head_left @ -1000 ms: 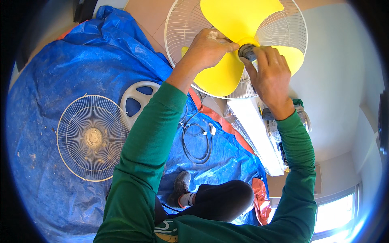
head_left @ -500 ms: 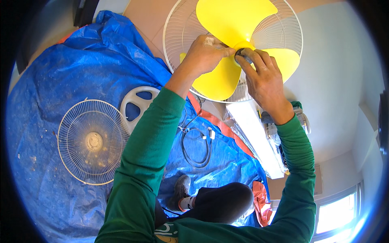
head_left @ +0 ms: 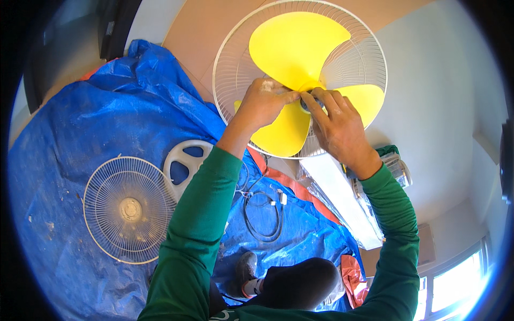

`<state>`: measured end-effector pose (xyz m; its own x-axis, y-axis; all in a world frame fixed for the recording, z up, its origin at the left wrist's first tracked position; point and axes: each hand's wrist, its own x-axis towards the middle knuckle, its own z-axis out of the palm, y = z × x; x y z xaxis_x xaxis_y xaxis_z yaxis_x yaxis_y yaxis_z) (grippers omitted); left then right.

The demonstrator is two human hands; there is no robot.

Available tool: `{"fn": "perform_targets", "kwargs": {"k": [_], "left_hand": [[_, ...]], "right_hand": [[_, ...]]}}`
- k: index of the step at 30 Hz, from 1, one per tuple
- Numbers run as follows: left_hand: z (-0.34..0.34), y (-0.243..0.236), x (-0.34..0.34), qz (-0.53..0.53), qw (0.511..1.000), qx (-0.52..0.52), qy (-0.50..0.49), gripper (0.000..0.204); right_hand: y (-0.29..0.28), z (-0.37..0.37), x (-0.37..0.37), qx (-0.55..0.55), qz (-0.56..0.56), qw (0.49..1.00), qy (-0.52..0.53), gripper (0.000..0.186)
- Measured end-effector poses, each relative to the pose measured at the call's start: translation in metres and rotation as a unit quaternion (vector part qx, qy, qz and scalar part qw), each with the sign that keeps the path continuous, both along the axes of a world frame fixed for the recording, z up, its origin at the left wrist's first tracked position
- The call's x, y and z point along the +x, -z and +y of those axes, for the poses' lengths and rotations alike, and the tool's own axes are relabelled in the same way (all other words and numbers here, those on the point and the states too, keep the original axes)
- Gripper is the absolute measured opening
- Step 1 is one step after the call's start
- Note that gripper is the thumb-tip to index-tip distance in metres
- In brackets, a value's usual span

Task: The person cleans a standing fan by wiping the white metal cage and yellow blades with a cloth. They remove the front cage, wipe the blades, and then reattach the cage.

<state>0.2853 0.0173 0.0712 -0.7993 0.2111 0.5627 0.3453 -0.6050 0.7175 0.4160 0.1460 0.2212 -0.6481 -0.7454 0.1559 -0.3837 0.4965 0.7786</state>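
Note:
A fan with yellow blades [head_left: 297,45] faces me at the top, its white wire rear guard [head_left: 218,59] behind the blades. My left hand [head_left: 266,102] is closed at the hub's left side, with its thumb against the hub and its fingers partly hidden at the blade's edge. On the hub's front, my right hand [head_left: 340,122] has its thumb and fingers round a small dark round knob [head_left: 305,105], mostly covered by the fingers.
A detached wire front guard [head_left: 130,209] lies on a blue tarp [head_left: 69,139] beside a white fan base [head_left: 174,156]. A black cable [head_left: 263,239] is coiled nearby. A long white box [head_left: 342,198] stands right of the tarp, by a pale wall [head_left: 433,107].
The fan and the floor things sit lower in view. Both hands stay at the hub, and my right fingers have shifted a little round the knob.

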Motion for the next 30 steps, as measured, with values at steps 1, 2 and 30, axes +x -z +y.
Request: {"fn": "perform_targets", "kwargs": {"k": [1, 2, 30], "left_hand": [[-0.001, -0.001, 0.001, -0.001, 1.0, 0.0, 0.003, 0.032], [-0.002, -0.002, 0.003, -0.008, 1.0, -0.001, 0.007, 0.032], [-0.001, 0.0, 0.003, -0.027, 0.999, -0.003, 0.031, 0.035]], "right_hand": [[0.001, -0.001, 0.002, -0.014, -0.007, 1.0, 0.001, 0.049], [0.001, -0.002, 0.001, -0.028, -0.002, 1.0, -0.005, 0.043], [-0.028, 0.008, -0.012, 0.184, -0.035, 0.982, -0.037, 0.03]]}}
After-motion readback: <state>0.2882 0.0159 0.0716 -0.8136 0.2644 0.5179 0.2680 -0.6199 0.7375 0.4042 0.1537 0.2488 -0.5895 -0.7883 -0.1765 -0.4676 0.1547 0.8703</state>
